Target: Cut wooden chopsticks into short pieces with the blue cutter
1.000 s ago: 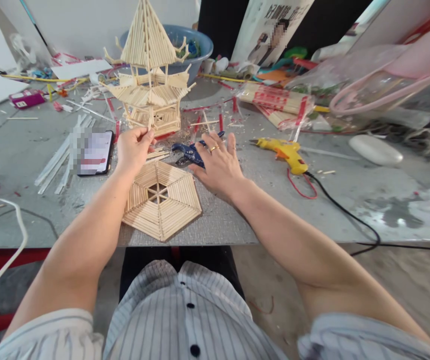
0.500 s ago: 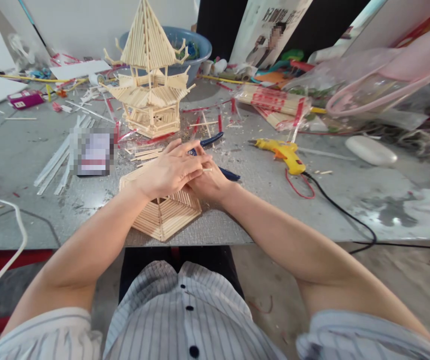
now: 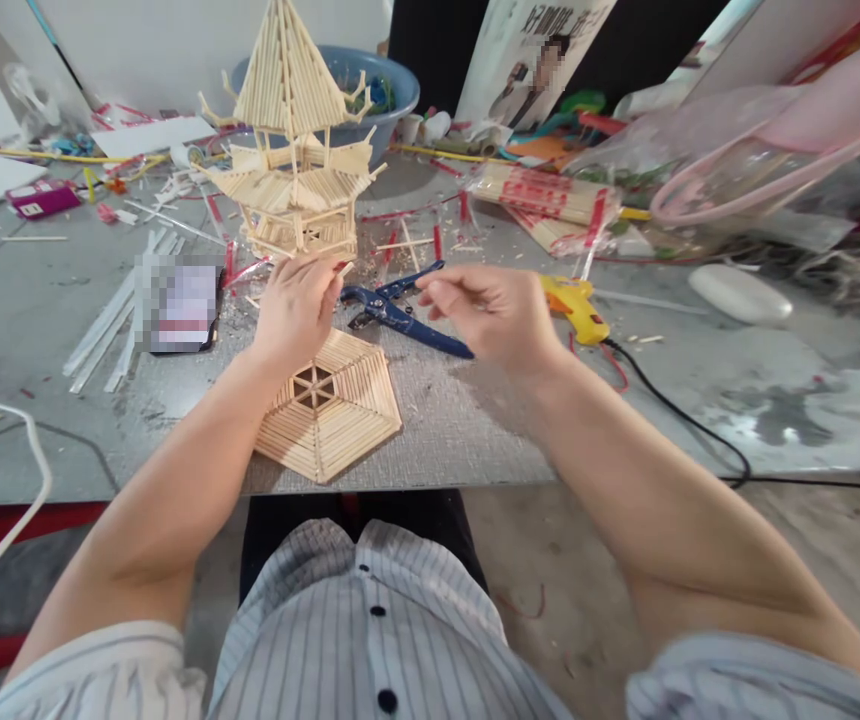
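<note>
My left hand (image 3: 296, 305) is closed, and the pale end of a short wooden stick (image 3: 347, 269) shows at its fingertips. It hovers over the far edge of a flat hexagonal panel (image 3: 347, 430) made of thin sticks, with an open spoked centre. My right hand (image 3: 501, 310) has its fingers curled together beside the handles of blue pliers (image 3: 407, 322); whatever it may hold is hidden. Behind my left hand stands a stick-built pagoda (image 3: 299, 185) with a pointed roof, its base partly covered by that hand.
Right of my right hand lies a yellow glue gun (image 3: 580, 310) with a black cord. A phone (image 3: 186, 305) and clear glue sticks (image 3: 119, 315) are on the left. Bundled sticks (image 3: 542, 195), a white mouse-shaped object (image 3: 740, 295) and a blue basin (image 3: 400, 90) sit farther back.
My hands were together above the panel; now they are apart. The left has moved left and the right has moved right, uncovering the pliers and the panel's centre.
</note>
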### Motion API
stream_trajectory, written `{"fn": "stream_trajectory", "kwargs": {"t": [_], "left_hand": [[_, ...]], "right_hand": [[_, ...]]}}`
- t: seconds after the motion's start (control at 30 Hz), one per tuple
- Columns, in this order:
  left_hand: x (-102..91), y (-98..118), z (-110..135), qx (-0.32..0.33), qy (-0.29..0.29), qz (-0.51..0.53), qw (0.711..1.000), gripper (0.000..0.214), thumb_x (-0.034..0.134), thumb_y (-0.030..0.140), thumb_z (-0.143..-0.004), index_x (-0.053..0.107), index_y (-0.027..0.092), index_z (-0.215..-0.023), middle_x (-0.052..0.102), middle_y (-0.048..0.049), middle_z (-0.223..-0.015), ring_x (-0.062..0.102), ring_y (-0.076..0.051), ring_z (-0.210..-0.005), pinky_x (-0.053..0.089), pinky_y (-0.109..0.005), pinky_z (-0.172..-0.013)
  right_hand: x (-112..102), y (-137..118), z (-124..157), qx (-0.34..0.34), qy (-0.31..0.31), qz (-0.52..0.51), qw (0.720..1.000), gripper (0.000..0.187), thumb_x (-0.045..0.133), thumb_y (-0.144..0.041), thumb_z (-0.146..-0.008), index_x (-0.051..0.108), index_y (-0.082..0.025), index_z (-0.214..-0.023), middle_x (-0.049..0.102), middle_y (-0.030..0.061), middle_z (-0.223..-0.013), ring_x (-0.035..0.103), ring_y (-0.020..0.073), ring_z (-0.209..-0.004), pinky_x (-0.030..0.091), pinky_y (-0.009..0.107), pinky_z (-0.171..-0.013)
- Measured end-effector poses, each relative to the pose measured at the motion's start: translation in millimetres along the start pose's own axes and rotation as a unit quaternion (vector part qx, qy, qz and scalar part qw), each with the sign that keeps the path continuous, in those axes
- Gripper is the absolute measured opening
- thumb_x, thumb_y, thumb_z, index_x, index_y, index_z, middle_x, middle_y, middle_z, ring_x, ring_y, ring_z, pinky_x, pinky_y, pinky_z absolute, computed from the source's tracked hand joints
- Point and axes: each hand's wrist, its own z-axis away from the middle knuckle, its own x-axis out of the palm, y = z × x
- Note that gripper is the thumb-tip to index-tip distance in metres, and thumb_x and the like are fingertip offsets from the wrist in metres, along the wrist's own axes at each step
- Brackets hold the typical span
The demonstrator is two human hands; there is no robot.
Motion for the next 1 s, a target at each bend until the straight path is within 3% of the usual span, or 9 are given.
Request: {"fn": "stream_trajectory", "kwargs": {"t": [0.1, 0.23, 0.3, 0.47, 0.57, 0.67, 0.83, 0.9, 1.0], "left_hand": [[-0.8, 1, -1, -0.007, 0.015, 0.013, 1.000, 0.042, 0.029, 0.044, -0.099, 0.063, 0.021, -0.107, 0.071, -0.0098, -0.108, 0.059, -0.022, -0.113, 0.042, -0.040, -0.101], [-5.4, 4, -2, -0.024, 0.030, 0.038, 0.999, 0.041, 0.030, 0.048, -0.098, 0.063, 0.023, -0.091, 0.071, -0.0086, -0.097, 0.061, -0.021, -0.106, 0.043, -0.036, -0.098], [-7.8, 6, -2, -0.035, 0.038, 0.050, 0.997, 0.044, 0.030, 0.051, -0.097, 0.061, 0.024, -0.084, 0.070, -0.0079, -0.093, 0.062, -0.020, -0.102, 0.045, -0.036, -0.095], [-12.4, 10, -3, -0.099, 0.052, 0.106, 0.988, 0.045, 0.033, 0.056, -0.095, 0.057, 0.023, -0.077, 0.069, -0.0064, -0.086, 0.064, -0.019, -0.094, 0.047, -0.034, -0.087], [-16.0, 9, -15, -0.149, 0.072, 0.163, 0.973, 0.040, 0.038, 0.052, -0.096, 0.054, 0.022, -0.074, 0.070, -0.0046, -0.086, 0.065, -0.018, -0.088, 0.048, -0.034, -0.082], [-23.4, 11, -37, -0.170, 0.101, 0.199, 0.960, 0.031, 0.041, 0.039, -0.099, 0.052, 0.022, -0.075, 0.070, 0.0004, -0.087, 0.063, -0.012, -0.085, 0.048, -0.031, -0.083], [-40.7, 36, -70, -0.151, 0.130, 0.252, 0.947, 0.027, 0.044, 0.025, -0.097, 0.049, 0.022, -0.071, 0.068, 0.0018, -0.083, 0.061, -0.010, -0.078, 0.050, -0.028, -0.077], [-44.1, 44, -76, -0.122, 0.120, 0.277, 0.946, 0.026, 0.047, 0.029, -0.097, 0.052, 0.021, -0.073, 0.066, 0.0008, -0.078, 0.060, -0.009, -0.070, 0.049, -0.027, -0.070], [-43.0, 41, -81, -0.142, 0.078, 0.264, 0.951, 0.027, 0.051, 0.038, -0.095, 0.057, 0.020, -0.076, 0.060, 0.0011, -0.068, 0.056, -0.008, -0.062, 0.046, -0.024, -0.059]], "right_hand": [[-11, -9, 25, 0.072, -0.023, -0.022, 0.997, 0.039, 0.039, -0.042, -0.097, 0.070, -0.019, -0.098, 0.073, 0.0053, -0.081, 0.067, 0.0152, -0.066, 0.056, 0.030, -0.062], [-1, -15, 76, 0.014, -0.151, 0.157, 0.976, 0.043, 0.044, -0.042, -0.095, 0.066, -0.014, -0.119, 0.062, 0.0169, -0.130, 0.053, 0.0310, -0.128, 0.042, 0.054, -0.106], [4, -18, 100, 0.006, -0.243, 0.200, 0.949, 0.054, 0.045, -0.046, -0.094, 0.058, -0.009, -0.131, 0.052, 0.0212, -0.140, 0.045, 0.0344, -0.135, 0.038, 0.061, -0.107], [-11, -29, 125, -0.136, -0.248, 0.009, 0.959, 0.034, 0.048, -0.039, -0.096, 0.069, -0.019, -0.112, 0.070, 0.0121, -0.117, 0.064, 0.0231, -0.116, 0.051, 0.043, -0.101], [-26, -36, 99, -0.105, -0.162, -0.104, 0.976, 0.024, 0.048, -0.027, -0.096, 0.070, -0.022, -0.088, 0.075, 0.0034, -0.077, 0.072, 0.0125, -0.072, 0.058, 0.023, -0.065], [-27, -50, 44, -0.001, -0.050, -0.130, 0.990, 0.026, 0.050, -0.035, -0.095, 0.067, -0.023, -0.078, 0.073, 0.0014, -0.076, 0.070, 0.0135, -0.070, 0.057, 0.027, -0.066], [-15, -72, -53, 0.010, 0.186, -0.260, 0.948, 0.033, 0.041, -0.050, -0.095, 0.058, -0.023, -0.085, 0.066, 0.0009, -0.076, 0.063, 0.0119, -0.065, 0.051, 0.025, -0.058], [-11, -62, -76, -0.009, 0.191, -0.161, 0.968, 0.033, 0.035, -0.043, -0.097, 0.058, -0.022, -0.085, 0.060, -0.0003, -0.066, 0.052, 0.0101, -0.050, 0.043, 0.024, -0.049], [-3, -22, -94, 0.017, 0.019, 0.096, 0.995, 0.024, 0.048, -0.037, -0.092, 0.065, -0.021, -0.086, 0.066, 0.0028, -0.077, 0.063, 0.0170, -0.075, 0.051, 0.030, -0.071]]}}
